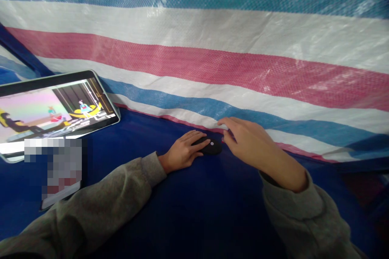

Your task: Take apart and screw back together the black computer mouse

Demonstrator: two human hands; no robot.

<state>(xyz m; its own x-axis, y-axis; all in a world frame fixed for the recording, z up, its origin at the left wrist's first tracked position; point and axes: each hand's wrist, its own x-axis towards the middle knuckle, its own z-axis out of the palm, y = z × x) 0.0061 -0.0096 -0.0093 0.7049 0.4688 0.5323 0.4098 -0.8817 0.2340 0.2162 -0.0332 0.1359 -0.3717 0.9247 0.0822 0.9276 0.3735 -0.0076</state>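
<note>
My left hand (184, 149) rests over a black oval computer mouse (215, 147), its fingers bent across the near end. A small pale dot marks the mouse's top. Just right of it, my right hand (247, 141) is raised at the foot of the striped sheet, with the thumb and forefinger bent and a gap between them. A tiny reddish spot shows by the thumb tip; what it is, I cannot make out. Both hands are above a dark blue surface (194, 202).
A tablet (117, 118) in a pale case leans at the left, its screen lit with a cartoon-like picture. Before it lies a phone-like slab (62, 194), mostly blurred out. A red, white and blue striped plastic sheet (194, 62) rises like a wall behind.
</note>
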